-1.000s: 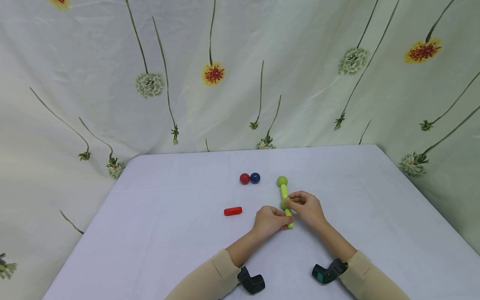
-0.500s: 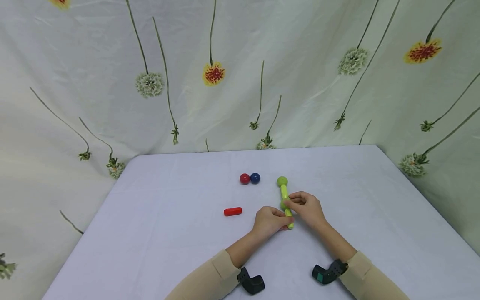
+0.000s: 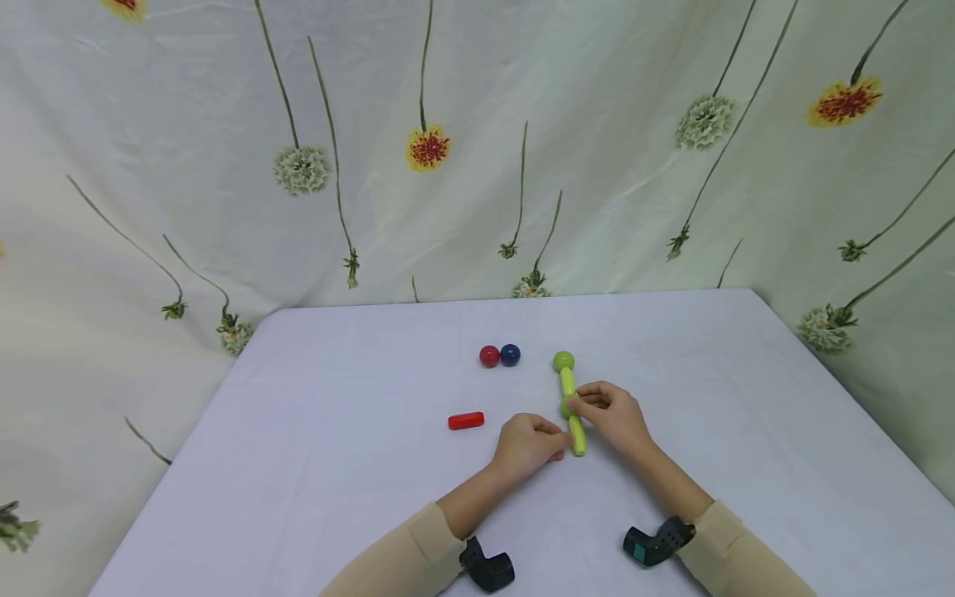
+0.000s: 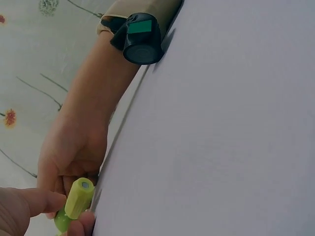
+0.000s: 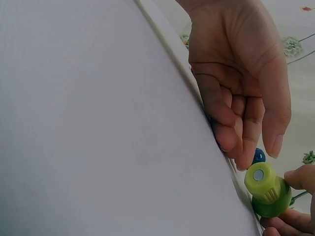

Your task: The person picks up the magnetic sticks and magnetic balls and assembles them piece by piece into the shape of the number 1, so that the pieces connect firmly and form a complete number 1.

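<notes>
A chain of yellow-green magnetic rods and green balls lies on the white table. Its far ball [image 3: 563, 361] joins the far rod [image 3: 568, 381], then comes a second ball [image 3: 566, 406] and the near rod [image 3: 578, 437]. My right hand [image 3: 613, 417] pinches the second ball between thumb and fingers, partly covering it. Just left of the near rod is my left hand [image 3: 525, 445], holding nothing. In the right wrist view, a gap shows between the left thumb [image 5: 276, 118] and fingers. A silvery disc marks the near rod's end [image 4: 85, 185] in the left wrist view.
A red ball [image 3: 489, 356] and a dark blue ball [image 3: 511, 355] sit side by side farther back. A red rod [image 3: 466, 420] lies left of the left hand. Behind the table [image 3: 336, 464] hangs a flower-printed cloth [image 3: 462, 207].
My left hand has let go of the near rod and moved slightly left, uncovering it. The right hand keeps its pinch on the second ball.
</notes>
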A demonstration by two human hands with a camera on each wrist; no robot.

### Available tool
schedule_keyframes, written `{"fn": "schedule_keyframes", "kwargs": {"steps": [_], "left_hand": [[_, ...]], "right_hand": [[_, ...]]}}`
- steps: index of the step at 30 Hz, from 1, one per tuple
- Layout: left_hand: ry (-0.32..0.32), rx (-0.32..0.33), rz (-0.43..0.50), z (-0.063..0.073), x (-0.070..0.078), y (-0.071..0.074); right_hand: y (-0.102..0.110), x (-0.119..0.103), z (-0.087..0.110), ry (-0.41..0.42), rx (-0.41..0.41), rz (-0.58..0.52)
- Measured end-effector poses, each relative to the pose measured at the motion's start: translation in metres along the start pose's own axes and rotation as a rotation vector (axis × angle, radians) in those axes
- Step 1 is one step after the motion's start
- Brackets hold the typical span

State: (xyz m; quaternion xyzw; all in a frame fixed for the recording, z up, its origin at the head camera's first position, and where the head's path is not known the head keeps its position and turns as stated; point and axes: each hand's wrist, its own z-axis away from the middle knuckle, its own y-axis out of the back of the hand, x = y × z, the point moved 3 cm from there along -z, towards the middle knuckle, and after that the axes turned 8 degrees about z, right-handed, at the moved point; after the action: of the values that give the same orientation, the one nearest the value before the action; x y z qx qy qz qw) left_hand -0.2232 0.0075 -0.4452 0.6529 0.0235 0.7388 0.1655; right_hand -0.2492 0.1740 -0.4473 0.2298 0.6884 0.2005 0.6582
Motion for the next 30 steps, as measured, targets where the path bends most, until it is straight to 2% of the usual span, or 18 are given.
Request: {"fn": "schedule_keyframes", "kwargs": {"steps": [10,16,24,30], "left_hand": [[0.037,0.022,0.0,0.001,-0.002,0.016],[0.035,0.042,0.022,-0.002,0.0,0.027],[0.016,0.064,0.048,-0.006,0.008,0.039],[0.014,0.09,0.091,-0.01,0.018,0.054]], "right_hand": [[0.0,0.0,0.002,-0.004,-0.006,0.007],[0.001,-0.001,0.004,0.003,-0.006,0.007],[0.003,-0.001,0.008,0.017,0.0,0.034],[0.004,-0.002,0.013,0.024,0.014,0.047]]}}
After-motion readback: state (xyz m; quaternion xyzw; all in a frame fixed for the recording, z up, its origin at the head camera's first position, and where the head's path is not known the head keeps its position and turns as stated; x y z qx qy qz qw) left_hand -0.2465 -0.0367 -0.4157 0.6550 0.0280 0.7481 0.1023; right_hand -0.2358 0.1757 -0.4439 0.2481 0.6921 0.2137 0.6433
